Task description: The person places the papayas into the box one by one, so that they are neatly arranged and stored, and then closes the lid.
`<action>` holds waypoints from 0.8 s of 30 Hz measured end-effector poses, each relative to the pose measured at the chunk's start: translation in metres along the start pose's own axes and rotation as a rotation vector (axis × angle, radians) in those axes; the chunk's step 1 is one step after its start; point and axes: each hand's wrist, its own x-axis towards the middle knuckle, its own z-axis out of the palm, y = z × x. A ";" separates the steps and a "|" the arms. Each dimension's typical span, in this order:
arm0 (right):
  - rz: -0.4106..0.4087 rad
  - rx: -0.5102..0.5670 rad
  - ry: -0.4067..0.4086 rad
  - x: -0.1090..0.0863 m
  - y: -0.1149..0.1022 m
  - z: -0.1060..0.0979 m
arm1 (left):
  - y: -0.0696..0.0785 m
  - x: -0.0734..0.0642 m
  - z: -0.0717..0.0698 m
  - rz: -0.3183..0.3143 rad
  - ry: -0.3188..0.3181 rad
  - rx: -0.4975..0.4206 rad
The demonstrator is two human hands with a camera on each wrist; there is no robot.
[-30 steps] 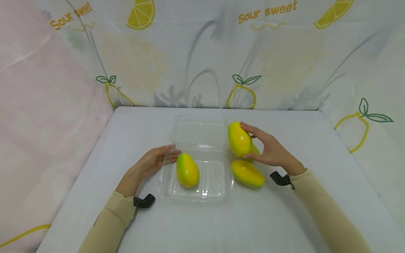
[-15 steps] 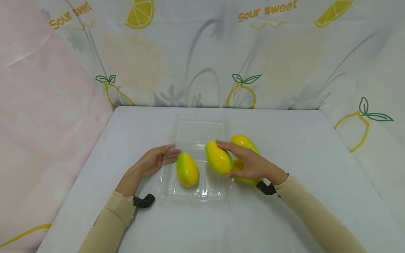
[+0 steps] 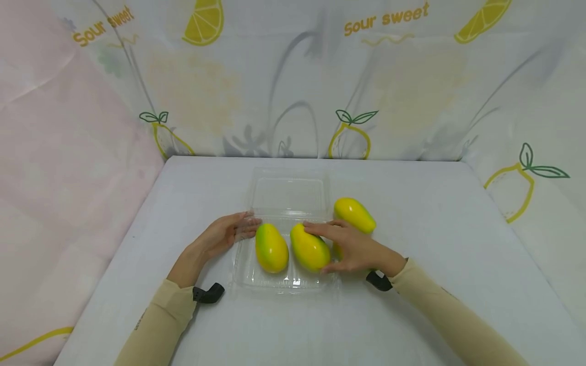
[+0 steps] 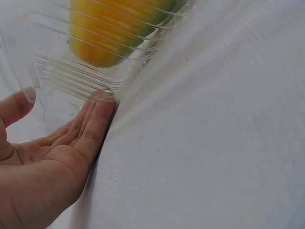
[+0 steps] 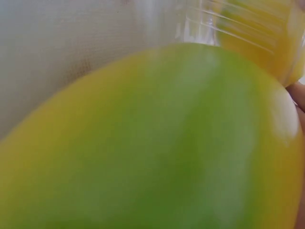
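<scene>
A clear plastic clamshell container [image 3: 265, 282] lies unfolded on the white table, its lid [image 3: 289, 190] toward the back. Inside its left half rests a yellow-green mango [image 3: 272, 249]. Beside that one, my right hand [image 3: 357, 250] grips a second mango [image 3: 309, 248] in the container's right half, thumb at the near end and fingers at the far end. My left hand [image 3: 224, 235] touches the container's left side with fingers extended; in the left wrist view the thumb [image 4: 21, 105] is at the plastic edge and the other fingers lie against the ribbed wall.
Another mango [image 3: 354, 214] lies on the table [image 3: 412, 203] right of the container. One more mango [image 5: 157, 143] fills the right wrist view; in the head view my right hand mostly hides it. A printed cloth [image 3: 403, 91] hangs behind the table.
My right hand has carried a mango leftward from beside the container and lowered it into the right half, next to the first mango. My left hand has stayed in place.
</scene>
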 end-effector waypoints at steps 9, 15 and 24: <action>-0.017 -0.117 -0.057 0.005 -0.006 0.002 | 0.001 -0.001 0.001 -0.007 0.005 -0.015; 0.000 -0.177 -0.096 0.006 -0.011 0.003 | 0.001 -0.001 0.002 -0.007 0.002 -0.015; 0.019 -0.200 -0.127 0.006 -0.010 0.005 | 0.001 0.000 0.002 -0.007 0.017 -0.018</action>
